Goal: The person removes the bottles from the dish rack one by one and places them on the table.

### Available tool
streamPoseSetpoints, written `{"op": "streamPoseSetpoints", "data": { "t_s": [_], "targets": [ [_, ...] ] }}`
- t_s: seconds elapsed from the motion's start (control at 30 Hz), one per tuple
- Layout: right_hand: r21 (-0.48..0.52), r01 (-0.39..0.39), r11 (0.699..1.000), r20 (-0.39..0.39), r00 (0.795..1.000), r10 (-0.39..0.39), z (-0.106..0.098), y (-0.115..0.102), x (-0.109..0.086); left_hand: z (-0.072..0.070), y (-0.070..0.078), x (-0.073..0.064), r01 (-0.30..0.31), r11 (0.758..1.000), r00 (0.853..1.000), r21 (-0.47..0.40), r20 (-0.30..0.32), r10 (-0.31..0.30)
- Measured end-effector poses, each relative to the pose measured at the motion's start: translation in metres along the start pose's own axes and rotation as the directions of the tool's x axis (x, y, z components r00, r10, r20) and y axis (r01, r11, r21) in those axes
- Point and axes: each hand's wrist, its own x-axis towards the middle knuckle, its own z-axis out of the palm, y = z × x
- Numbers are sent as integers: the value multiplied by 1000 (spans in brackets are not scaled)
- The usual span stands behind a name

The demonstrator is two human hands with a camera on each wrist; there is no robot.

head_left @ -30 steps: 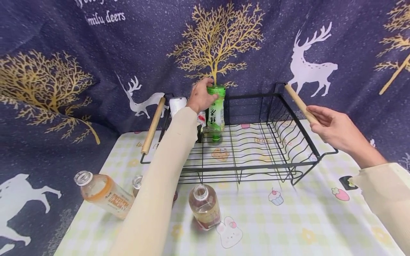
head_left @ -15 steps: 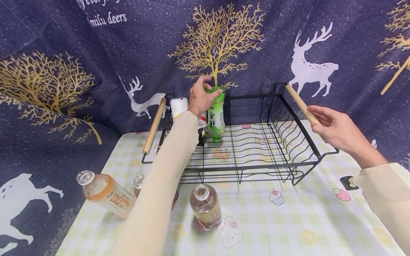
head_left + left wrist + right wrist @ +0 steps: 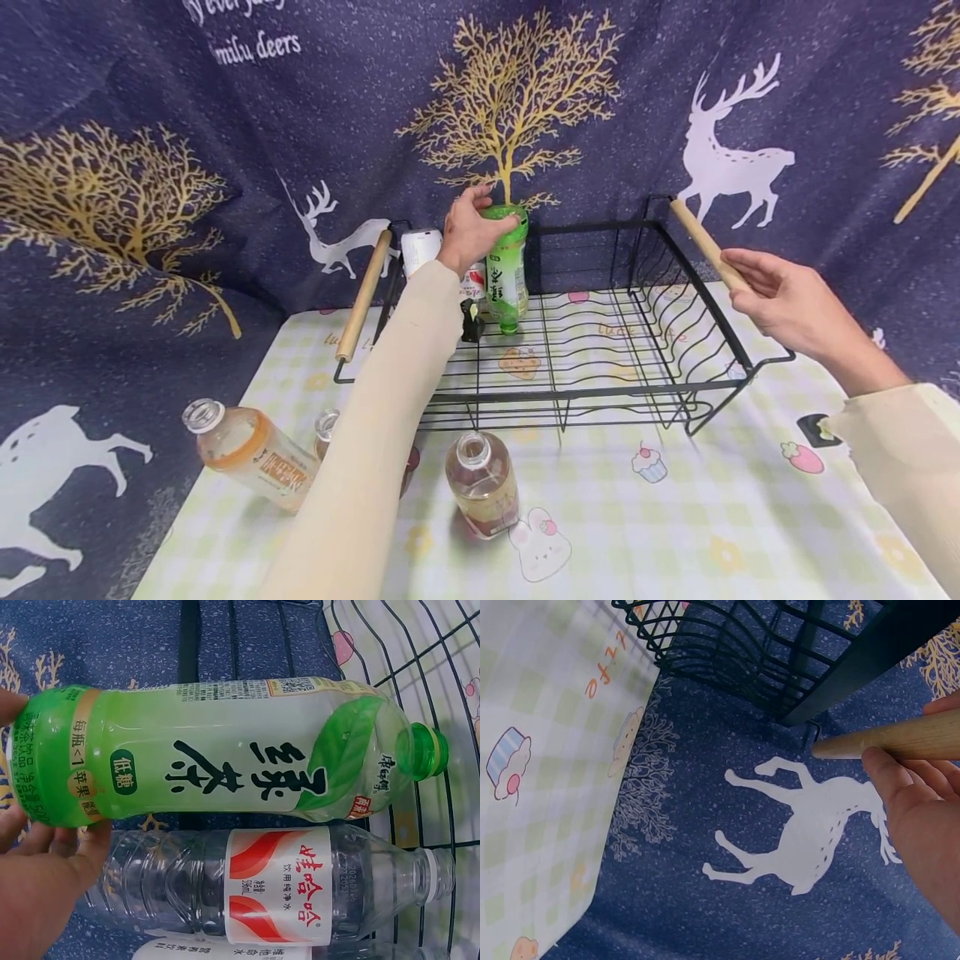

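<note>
An upside-down green tea bottle (image 3: pixel 507 267) stands in the left part of the black wire dish rack (image 3: pixel 600 388), its green cap (image 3: pixel 429 751) down by the wires. With thumb and fingers on opposite sides, my left hand (image 3: pixel 474 229) holds the bottle's base; the wrist view shows its fingers (image 3: pixel 56 847) against the green end. Beside it stands a clear water bottle (image 3: pixel 277 885) with a red and white label, also inverted. My right hand (image 3: pixel 783 296) grips the rack's right wooden handle (image 3: pixel 708 243), thumb on one side and fingers beyond.
A white bottle (image 3: pixel 422 250) stands at the rack's left end, near the left wooden handle (image 3: pixel 364 296). On the checked tablecloth (image 3: pixel 637 533) in front are an orange-banded bottle (image 3: pixel 258 454) and a clear bottle (image 3: pixel 482 485); my left sleeve partly hides others.
My left hand's fingers have shifted on the green tea bottle's base, with the thumb now lying across its front. The right hand stays on the handle.
</note>
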Motion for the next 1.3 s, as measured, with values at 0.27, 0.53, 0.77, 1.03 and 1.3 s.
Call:
{"op": "streamPoseSetpoints", "data": {
  "t_s": [0.27, 0.53, 0.77, 1.03, 1.3],
  "targets": [
    [17, 20, 1000, -9, 1000, -20, 0, 0, -1, -4, -4, 0, 24, 999, 999, -32, 30, -23],
    [21, 15, 1000, -1, 1000, -15, 0, 0, 0, -9, -4, -3, 4, 1000, 999, -8, 39, -4],
    [22, 16, 1000, -4, 1000, -16, 0, 0, 0, -12, -2, -6, -28, 1000, 998, -8, 48, 28],
    [9, -2, 1000, 6, 1000, 2, 0, -1, 0, -17, 9, -6, -46, 999, 997, -7, 54, 46],
    [0, -11, 1000, 9, 1000, 11, 0, -2, 0, -21, 26, -13, -88, 996, 993, -4, 80, 88]
  ]
}}
